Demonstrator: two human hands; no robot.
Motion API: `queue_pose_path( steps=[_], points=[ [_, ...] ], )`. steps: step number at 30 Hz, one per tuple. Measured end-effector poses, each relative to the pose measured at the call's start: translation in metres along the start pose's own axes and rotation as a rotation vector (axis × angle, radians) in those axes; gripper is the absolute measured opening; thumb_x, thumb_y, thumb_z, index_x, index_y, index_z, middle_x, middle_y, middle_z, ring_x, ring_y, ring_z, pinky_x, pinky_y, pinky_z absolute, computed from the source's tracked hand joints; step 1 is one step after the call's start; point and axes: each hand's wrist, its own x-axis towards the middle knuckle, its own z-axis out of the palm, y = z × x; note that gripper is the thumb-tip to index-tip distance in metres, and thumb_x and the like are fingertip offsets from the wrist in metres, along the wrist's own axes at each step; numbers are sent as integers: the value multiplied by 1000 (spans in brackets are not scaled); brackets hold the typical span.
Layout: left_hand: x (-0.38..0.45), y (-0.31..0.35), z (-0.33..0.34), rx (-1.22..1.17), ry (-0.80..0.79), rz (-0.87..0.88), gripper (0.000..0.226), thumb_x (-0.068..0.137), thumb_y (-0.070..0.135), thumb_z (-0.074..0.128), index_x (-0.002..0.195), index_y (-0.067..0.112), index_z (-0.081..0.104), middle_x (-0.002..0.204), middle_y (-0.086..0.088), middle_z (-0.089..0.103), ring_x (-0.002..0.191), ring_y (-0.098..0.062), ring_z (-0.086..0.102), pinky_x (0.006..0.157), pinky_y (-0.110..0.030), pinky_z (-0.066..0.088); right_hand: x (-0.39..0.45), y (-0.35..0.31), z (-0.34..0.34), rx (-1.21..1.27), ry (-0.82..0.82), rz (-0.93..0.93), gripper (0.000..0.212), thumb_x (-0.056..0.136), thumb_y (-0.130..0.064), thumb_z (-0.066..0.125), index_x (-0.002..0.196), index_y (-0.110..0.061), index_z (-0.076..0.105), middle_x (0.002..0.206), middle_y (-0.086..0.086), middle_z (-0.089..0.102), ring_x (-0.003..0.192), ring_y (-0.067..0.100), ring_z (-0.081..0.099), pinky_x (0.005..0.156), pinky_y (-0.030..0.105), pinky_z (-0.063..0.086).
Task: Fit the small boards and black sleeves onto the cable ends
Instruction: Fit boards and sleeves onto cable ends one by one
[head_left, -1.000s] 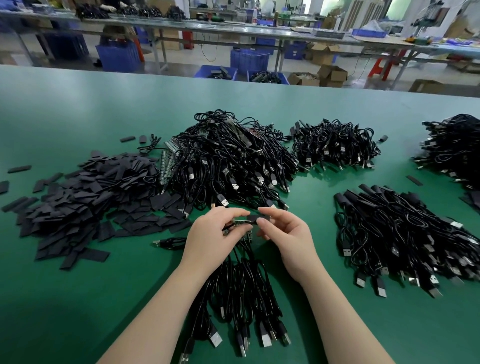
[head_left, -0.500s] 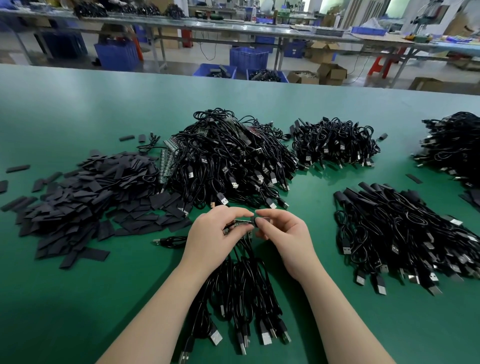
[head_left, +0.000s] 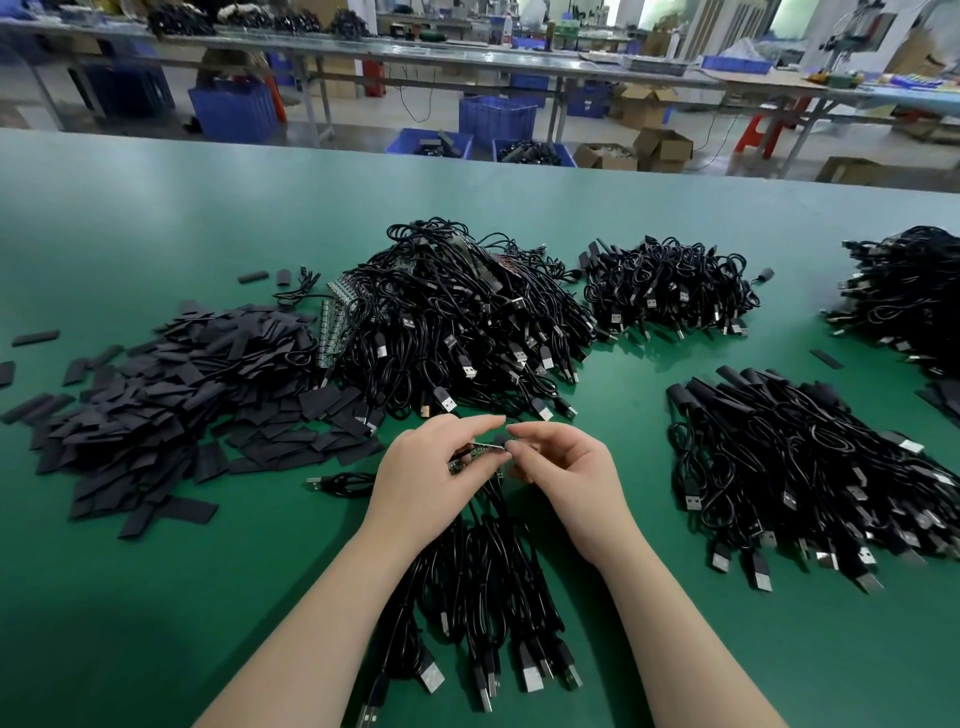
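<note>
My left hand (head_left: 421, 478) pinches small green boards (head_left: 470, 457) above the green table (head_left: 156, 234). My right hand (head_left: 561, 467) meets it fingertip to fingertip and pinches a cable end (head_left: 506, 444) at the boards' right tip. A bundle of black USB cables (head_left: 488, 592) runs from under both hands toward me. Flat black sleeves (head_left: 171, 400) lie in a wide heap on the left. A big tangle of cables (head_left: 457, 322) sits just beyond my hands, with a strip of boards (head_left: 332, 332) at its left edge.
More cable piles lie at the back right (head_left: 670, 286), at the right (head_left: 800, 467) and at the far right edge (head_left: 914, 291). One loose cable (head_left: 343, 480) lies left of my left hand. Stray sleeves (head_left: 36, 338) dot the left side. Blue crates (head_left: 493, 119) and benches stand beyond the table.
My fingertips have closed in slightly on the board and cable end; the hands stay in the same spot. The piles have not moved.
</note>
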Motion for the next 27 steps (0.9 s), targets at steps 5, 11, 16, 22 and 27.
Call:
queue_pose_path(
  steps=[5, 11, 16, 22, 27],
  points=[
    [1, -2, 1, -51, 56, 31, 9, 88, 30, 69, 94, 36, 71, 89, 21, 64, 89, -1, 61, 77, -30, 52, 0, 0, 1, -49, 23, 13, 24, 88, -7, 73, 98, -28, 76, 73, -5, 69, 68, 7, 67, 68, 16, 51],
    [2, -2, 3, -97, 107, 26, 8, 88, 28, 63, 92, 33, 69, 93, 22, 62, 95, -1, 60, 79, -19, 48, -2, -2, 5, -132, 20, -5, 23, 87, -13, 75, 81, -35, 79, 75, -2, 75, 70, 8, 67, 70, 22, 56],
    [0, 2, 0, -130, 40, 1, 27, 84, 34, 63, 108, 45, 64, 109, 31, 63, 106, 4, 59, 87, -24, 51, -3, -2, 7, -172, 70, -42, 21, 89, -12, 72, 80, -31, 77, 79, 0, 76, 74, 11, 69, 73, 24, 57],
    [-1, 8, -2, -124, 38, -27, 40, 84, 23, 66, 109, 54, 57, 104, 36, 62, 101, 6, 60, 87, -32, 54, -4, 0, 8, -223, 95, -103, 25, 89, -10, 72, 78, -33, 74, 76, -6, 74, 71, 7, 67, 70, 20, 54],
    [0, 6, -1, -129, 22, -53, 42, 85, 17, 69, 106, 53, 59, 102, 34, 64, 97, 4, 62, 85, -34, 55, -4, 7, 9, -371, 130, -215, 24, 90, -13, 71, 75, -32, 69, 71, -10, 68, 66, 5, 60, 64, 17, 47]
  ],
)
